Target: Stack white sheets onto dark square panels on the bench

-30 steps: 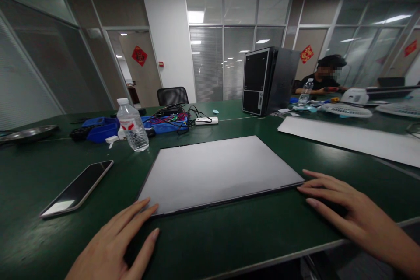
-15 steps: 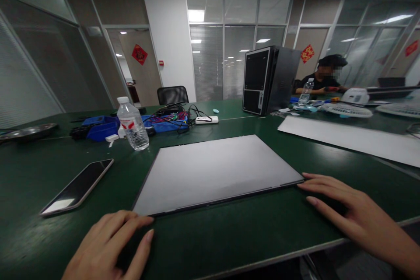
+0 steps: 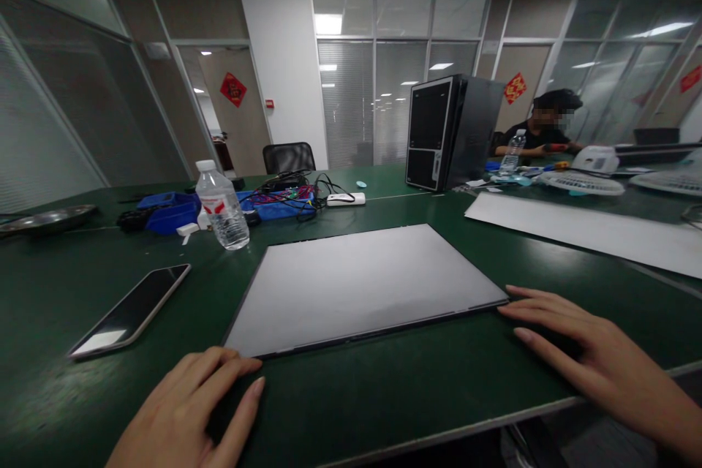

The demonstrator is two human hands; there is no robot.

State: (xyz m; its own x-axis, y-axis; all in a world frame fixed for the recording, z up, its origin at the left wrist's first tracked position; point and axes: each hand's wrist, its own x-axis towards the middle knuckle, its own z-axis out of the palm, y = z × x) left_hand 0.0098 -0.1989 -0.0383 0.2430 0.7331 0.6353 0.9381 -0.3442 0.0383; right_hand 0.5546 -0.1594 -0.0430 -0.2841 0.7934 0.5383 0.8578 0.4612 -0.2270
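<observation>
A thin, flat panel with a pale grey-white face and a dark edge (image 3: 356,289) lies on the green table in front of me. My left hand (image 3: 189,409) rests at its near left corner, fingertips touching the edge, thumb apart. At the near right corner, the fingertips of my right hand (image 3: 592,351) meet the panel's edge, with the fingers stretched out and the thumb spread. Neither hand grips anything. To the left of the panel lies a smartphone (image 3: 131,311), and a clear water bottle (image 3: 222,208) stands behind its left corner.
Blue trays with tangled wires (image 3: 279,201) sit behind the bottle. A black computer tower (image 3: 453,135) stands at the back. A long white sheet (image 3: 581,234) lies to the right. Across the table sits another person (image 3: 542,131), near a second bottle (image 3: 512,153) and white fans (image 3: 584,179).
My left hand has shifted slightly to the right along the panel's near edge. My right hand and the panel look almost unchanged.
</observation>
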